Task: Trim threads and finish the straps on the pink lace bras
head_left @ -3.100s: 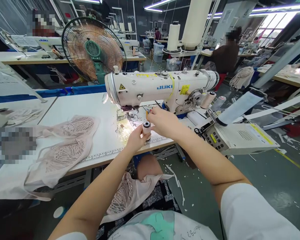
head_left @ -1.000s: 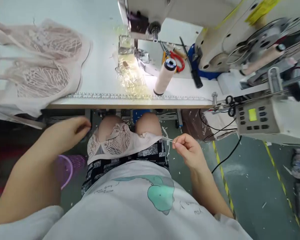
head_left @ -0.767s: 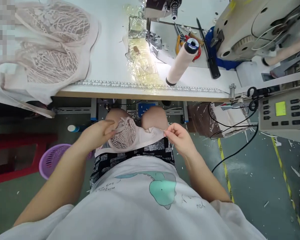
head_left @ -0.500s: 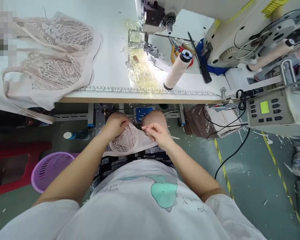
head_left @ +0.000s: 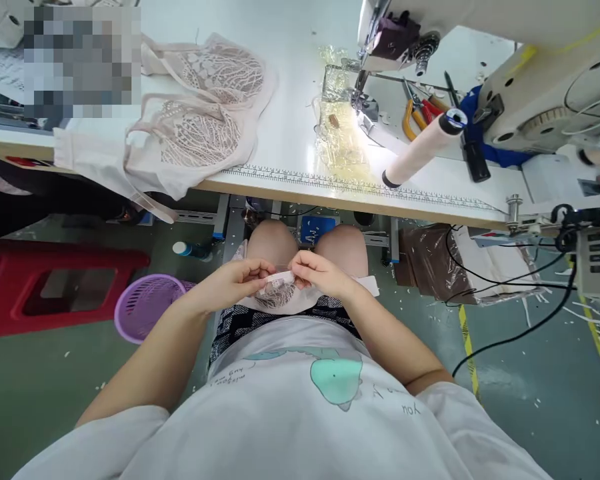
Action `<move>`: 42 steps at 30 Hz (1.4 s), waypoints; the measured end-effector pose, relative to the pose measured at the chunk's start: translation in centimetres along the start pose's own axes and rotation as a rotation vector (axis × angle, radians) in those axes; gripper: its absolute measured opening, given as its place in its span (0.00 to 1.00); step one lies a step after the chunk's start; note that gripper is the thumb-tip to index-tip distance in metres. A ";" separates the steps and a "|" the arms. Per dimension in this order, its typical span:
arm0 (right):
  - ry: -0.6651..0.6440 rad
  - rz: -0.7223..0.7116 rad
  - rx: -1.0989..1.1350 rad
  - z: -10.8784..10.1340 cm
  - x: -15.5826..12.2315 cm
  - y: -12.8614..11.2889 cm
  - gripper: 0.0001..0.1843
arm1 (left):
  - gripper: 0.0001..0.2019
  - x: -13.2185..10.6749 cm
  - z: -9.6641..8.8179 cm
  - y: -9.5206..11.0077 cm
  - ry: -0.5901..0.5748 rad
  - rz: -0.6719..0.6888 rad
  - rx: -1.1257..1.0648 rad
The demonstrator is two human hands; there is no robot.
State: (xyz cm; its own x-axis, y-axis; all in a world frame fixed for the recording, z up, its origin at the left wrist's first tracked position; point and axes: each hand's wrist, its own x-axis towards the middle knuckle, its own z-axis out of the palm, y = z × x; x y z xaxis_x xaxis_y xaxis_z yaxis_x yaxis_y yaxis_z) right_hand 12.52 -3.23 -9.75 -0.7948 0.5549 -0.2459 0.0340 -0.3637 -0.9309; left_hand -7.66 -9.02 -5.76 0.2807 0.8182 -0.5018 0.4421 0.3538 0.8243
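A pale pink lace bra (head_left: 279, 299) lies across my lap, and both hands hold its upper edge. My left hand (head_left: 237, 283) pinches that edge between thumb and fingers. Close beside it, my right hand (head_left: 316, 272) is closed on the same edge, fingertips pressed together. A thin thread seems to run between the two hands. Part of the lace cup hangs below the fingers, while a plain light band (head_left: 369, 286) sticks out to the right. How the fabric is folded inside the fingers is hidden.
Another lace bra (head_left: 205, 141) lies on the white table, its straps over the front edge. A sewing machine (head_left: 480, 113), thread spool (head_left: 423, 152) and pliers (head_left: 414, 120) stand at right. Below are a purple basket (head_left: 145, 303), red stool (head_left: 10, 287) and plastic-wrapped bundle (head_left: 425, 263).
My right hand has moved in beside the left and now grips the bra's edge; before, it held a thread end apart. The cup edge is lifted and folded. The view has shifted left.
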 end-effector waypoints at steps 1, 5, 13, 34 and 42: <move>0.007 -0.005 -0.009 0.0 -0.2 0.0 0.19 | 0.18 0.0 0.2 0.1 0.015 -0.002 -0.013; 0.072 -0.027 0.006 -0.1 -1.0 0.7 0.19 | 0.12 0.2 0.7 1.0 0.035 -0.011 -0.020; 0.196 -0.090 0.109 -0.5 -4.3 -0.6 0.20 | 0.13 0.5 2.4 4.0 -0.119 0.038 -0.231; 0.160 0.070 -0.185 -0.6 -6.3 -4.9 0.06 | 0.07 0.6 3.9 5.0 0.104 0.302 0.064; 0.247 0.032 -0.075 1.4 -6.0 -5.0 0.06 | 0.07 -1.1 3.8 5.5 0.242 0.349 0.336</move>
State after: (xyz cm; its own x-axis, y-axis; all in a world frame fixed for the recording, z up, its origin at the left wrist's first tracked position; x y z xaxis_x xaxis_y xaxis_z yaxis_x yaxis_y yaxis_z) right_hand 16.24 -5.74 -3.21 -0.6204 0.7134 -0.3258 0.1090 -0.3330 -0.9366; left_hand -2.25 -9.71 -1.66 0.2727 0.9563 -0.1054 0.6169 -0.0898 0.7819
